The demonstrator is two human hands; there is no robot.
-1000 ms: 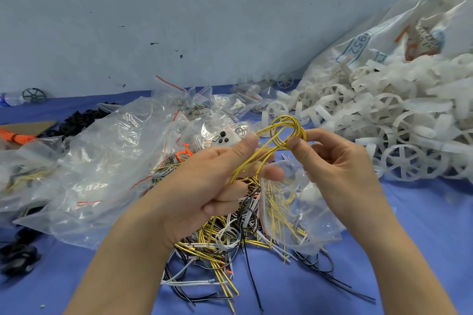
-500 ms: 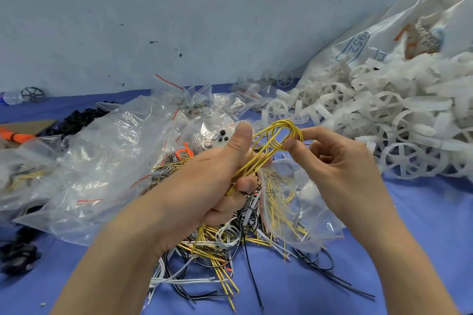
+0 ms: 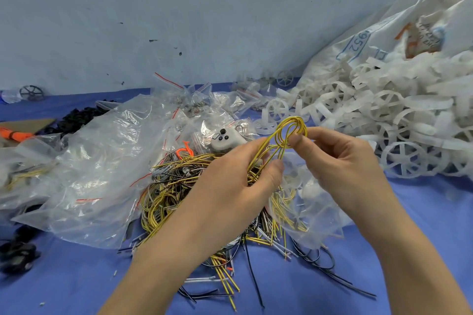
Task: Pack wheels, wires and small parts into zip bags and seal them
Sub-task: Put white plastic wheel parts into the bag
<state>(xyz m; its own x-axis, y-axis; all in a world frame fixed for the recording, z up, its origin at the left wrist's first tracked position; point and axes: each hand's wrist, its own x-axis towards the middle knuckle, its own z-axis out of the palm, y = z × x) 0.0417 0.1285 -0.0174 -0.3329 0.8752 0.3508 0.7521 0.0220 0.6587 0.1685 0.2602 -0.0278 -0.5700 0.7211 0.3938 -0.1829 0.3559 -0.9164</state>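
So the blue counter [image 3: 422, 225] is covered in stuff. Far right there's a big white sack [image 3: 399, 33] spilling a heap of white plastic wheels [image 3: 384, 115]. On the left, a big crumpled clear plastic bag [image 3: 102, 161], with small red-striped zip bags [image 3: 204, 100] behind it. In the middle sits a tangled pile of yellow, black and white wires [image 3: 166, 194]. Above that pile, the left hand [image 3: 230, 186] grips the tails of a yellow wire bundle [image 3: 289, 130], fingers curled round them. The right hand [image 3: 340, 158] pinches the bundle's looped top between thumb and forefinger. A clear zip bag [image 3: 307, 210] hangs just below both hands.
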